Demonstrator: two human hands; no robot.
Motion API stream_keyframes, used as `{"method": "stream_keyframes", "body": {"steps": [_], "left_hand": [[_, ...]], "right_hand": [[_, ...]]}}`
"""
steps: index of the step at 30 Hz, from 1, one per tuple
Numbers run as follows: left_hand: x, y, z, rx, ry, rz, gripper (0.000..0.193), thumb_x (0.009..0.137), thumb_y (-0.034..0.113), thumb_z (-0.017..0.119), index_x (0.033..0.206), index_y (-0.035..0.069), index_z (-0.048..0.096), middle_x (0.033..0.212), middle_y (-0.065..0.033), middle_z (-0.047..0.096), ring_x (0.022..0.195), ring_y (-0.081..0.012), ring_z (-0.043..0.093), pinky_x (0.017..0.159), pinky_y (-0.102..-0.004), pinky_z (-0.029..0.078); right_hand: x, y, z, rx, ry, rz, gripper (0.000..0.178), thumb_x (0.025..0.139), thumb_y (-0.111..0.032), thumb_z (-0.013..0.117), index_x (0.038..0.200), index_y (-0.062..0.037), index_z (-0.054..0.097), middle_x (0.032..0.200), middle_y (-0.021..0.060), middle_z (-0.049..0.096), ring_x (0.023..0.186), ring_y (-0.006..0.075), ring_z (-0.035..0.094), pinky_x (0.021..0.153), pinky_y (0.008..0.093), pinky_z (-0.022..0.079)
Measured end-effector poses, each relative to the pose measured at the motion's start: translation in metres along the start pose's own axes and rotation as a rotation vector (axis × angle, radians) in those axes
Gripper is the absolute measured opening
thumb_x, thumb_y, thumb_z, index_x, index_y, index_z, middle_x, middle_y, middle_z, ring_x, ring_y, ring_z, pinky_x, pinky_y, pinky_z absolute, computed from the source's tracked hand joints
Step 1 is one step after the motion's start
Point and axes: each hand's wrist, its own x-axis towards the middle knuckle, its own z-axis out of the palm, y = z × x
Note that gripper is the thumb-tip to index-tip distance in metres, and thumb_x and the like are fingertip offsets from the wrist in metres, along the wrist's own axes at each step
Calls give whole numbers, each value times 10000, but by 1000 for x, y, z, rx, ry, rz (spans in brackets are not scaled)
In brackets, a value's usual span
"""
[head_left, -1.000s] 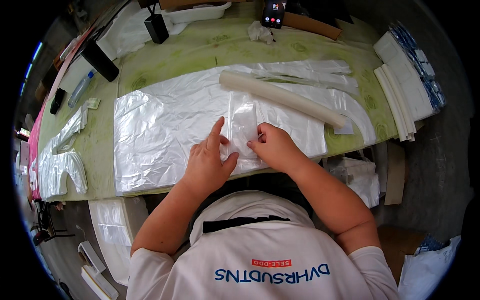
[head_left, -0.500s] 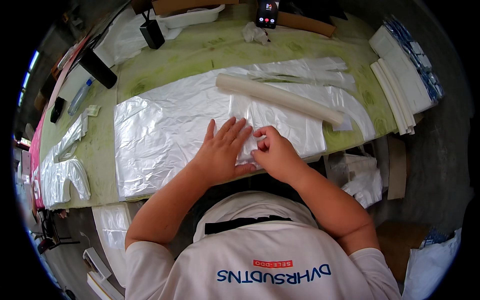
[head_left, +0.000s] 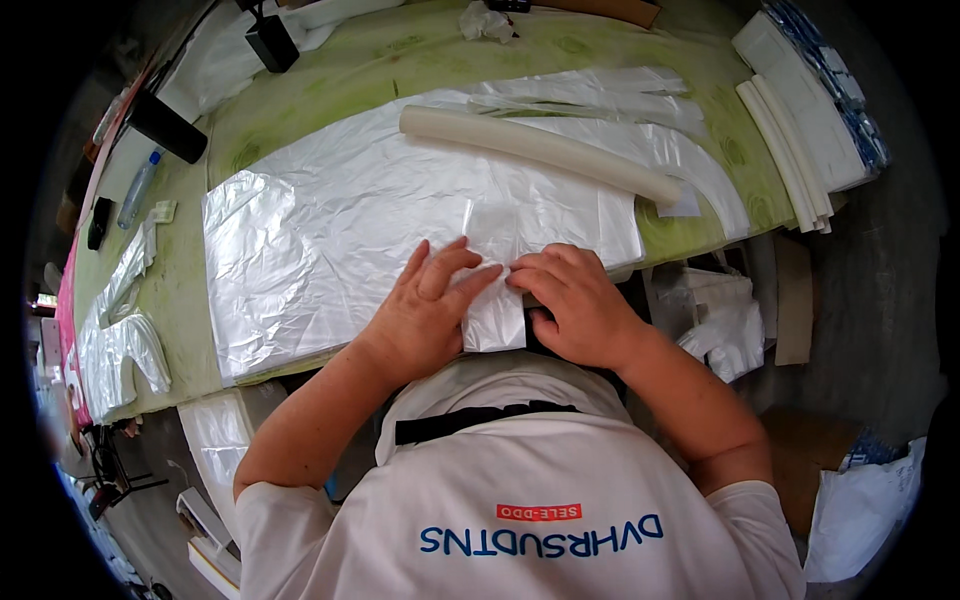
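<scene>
A folded, shiny clear plastic piece (head_left: 493,325) lies at the table's near edge, its lower end hanging over toward my shirt. My left hand (head_left: 425,308) is on its left side, fingers bent, with thumb and fingertip drawn together on the film. From the right, my right hand (head_left: 580,300) grips the piece's right edge with curled fingers, close to the left fingertips. Beneath and around it spread large flat plastic sheets (head_left: 300,250), wrinkled and silvery. A long off-white roll (head_left: 540,155) rests across the sheets beyond my hands.
Green-patterned cloth (head_left: 350,110) covers the table. On the left are a plastic garment-like piece (head_left: 125,345), a water bottle (head_left: 138,190) and a black cylinder (head_left: 168,127). More off-white rolls (head_left: 785,155) lie by a white stack at right. Crumpled plastic (head_left: 720,325) sits below the table edge.
The folded plastic has come nearer to me, over the table edge. My left hand has gone from flat and spread to bent fingers; my right hand has shifted slightly right. The view has tilted downward.
</scene>
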Motion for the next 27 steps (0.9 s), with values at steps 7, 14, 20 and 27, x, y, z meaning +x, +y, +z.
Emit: {"method": "stream_keyframes", "body": {"steps": [7, 14, 20, 27], "left_hand": [[8, -2, 0, 23, 234, -53, 380, 752, 36, 679, 1126, 101, 664, 1071, -80, 678, 1194, -329, 584, 1073, -495, 403], [26, -10, 1, -27, 281, -252, 344, 890, 159, 686, 1207, 43, 622, 854, -63, 727, 901, -283, 681, 974, -439, 442], [35, -5, -6, -122, 202, -430, 675, 875, 160, 699, 1478, 47, 417, 989, -77, 726, 984, -284, 670, 1009, -439, 422], [37, 7, 11, 173, 191, -67, 701, 892, 309, 681, 1515, 110, 428, 1611, -151, 330, 1510, -413, 234, 1192, -653, 132]], "right_hand": [[14, 4, -6, 27, -63, 55, 299, 724, -107, 714, 1016, -84, 660, 1082, 56, 688, 1055, 311, 599, 918, 443, 457], [43, 7, 1, 113, -34, 434, 240, 841, -171, 689, 1012, -15, 626, 798, 144, 716, 822, 379, 682, 763, 473, 534], [51, 7, 7, 112, -44, 618, 517, 862, -175, 678, 1294, 18, 469, 835, 153, 716, 806, 355, 703, 733, 444, 540], [55, 4, 2, 94, -95, 604, 540, 833, -169, 663, 1306, 13, 478, 911, 204, 716, 859, 398, 701, 795, 485, 556]]}}
